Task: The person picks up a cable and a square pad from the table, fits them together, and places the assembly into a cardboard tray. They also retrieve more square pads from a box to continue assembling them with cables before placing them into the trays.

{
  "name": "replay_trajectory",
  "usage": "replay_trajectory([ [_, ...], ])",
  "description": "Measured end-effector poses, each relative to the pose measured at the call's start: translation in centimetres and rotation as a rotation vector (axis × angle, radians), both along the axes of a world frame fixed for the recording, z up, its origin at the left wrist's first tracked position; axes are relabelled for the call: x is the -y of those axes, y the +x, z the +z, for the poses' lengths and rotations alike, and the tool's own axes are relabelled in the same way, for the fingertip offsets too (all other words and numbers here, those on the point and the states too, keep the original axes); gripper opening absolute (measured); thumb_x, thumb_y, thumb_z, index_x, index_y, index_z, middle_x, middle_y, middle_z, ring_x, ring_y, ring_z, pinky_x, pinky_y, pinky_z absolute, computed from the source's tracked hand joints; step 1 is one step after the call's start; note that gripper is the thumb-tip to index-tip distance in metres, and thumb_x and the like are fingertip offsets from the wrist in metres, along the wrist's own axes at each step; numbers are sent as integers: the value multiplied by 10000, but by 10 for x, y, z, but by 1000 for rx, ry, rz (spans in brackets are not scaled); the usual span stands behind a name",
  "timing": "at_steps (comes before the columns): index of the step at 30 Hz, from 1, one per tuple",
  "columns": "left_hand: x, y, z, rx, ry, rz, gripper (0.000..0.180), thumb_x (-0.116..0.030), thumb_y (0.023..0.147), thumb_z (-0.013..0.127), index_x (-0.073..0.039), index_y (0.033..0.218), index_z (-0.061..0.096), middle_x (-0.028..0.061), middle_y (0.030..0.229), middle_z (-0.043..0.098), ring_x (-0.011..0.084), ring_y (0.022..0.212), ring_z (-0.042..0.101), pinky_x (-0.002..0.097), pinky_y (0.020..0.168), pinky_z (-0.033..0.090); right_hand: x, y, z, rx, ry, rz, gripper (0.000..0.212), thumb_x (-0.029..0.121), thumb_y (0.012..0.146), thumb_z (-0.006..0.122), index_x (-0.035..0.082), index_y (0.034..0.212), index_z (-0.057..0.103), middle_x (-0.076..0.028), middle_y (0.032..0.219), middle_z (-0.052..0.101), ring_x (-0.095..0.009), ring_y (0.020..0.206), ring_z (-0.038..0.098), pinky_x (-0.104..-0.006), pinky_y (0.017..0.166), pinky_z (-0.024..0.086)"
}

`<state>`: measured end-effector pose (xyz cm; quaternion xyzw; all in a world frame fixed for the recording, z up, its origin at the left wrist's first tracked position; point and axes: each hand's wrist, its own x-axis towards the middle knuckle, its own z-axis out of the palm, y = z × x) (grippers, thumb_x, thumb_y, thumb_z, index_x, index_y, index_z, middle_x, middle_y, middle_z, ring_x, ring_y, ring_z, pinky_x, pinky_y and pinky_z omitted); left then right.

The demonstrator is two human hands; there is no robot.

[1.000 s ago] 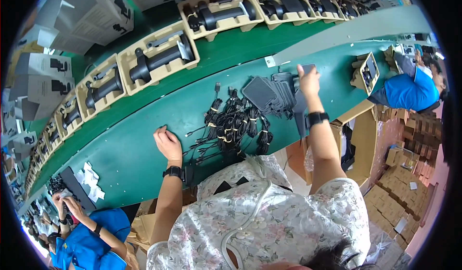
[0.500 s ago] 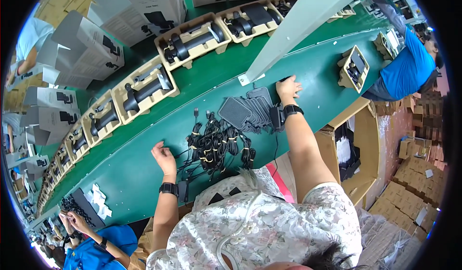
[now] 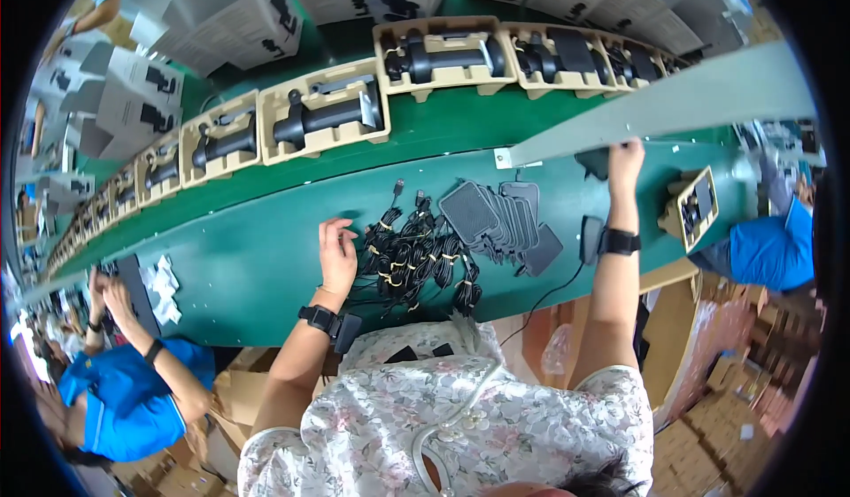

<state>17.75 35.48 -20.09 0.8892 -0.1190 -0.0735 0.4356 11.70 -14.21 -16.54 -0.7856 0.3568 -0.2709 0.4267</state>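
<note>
Black banded cables lie heaped — a dark flat piece well to their right.

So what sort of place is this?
Probably a factory packing line: tan molded trays of black parts stand in a row, printed cartons stand beyond them, and tied black cables lie heaped on the green workbench.

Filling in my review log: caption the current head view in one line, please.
Left hand beside bundled black cables, right hand at a dark flat piece, a row of tan trays beyond.
</note>
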Motion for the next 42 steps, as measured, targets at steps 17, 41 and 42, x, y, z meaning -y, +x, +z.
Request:
replay_trajectory([
  [17,18,-26,13,42,72,-37,220,105,769,457,-19,937,528,132,960,505,274,731,565,316,640,473,-34,225,13,458,827,775,212,112,885,534,22,1077,543,-32,1023,560,-120,993,497,-265,895,372],
  [41,102,-1,18,240,310,-284,457,-287,679,702,-45,1033,543,132,1049,508,293,1007,466,383,846,383,-18,59,12,302,176,-177,188,195,878,512,24,951,542,-17,812,524,-127,708,494,-243,626,422],
  [42,116,-2,19,261,267,-342,465,-297,667,707,-46,1024,548,129,1035,513,288,1002,465,384,842,382,-31,24,9,526,162,-203,208,217,874,516,17,819,521,17,657,448,-98,575,422,-237,538,387],
])
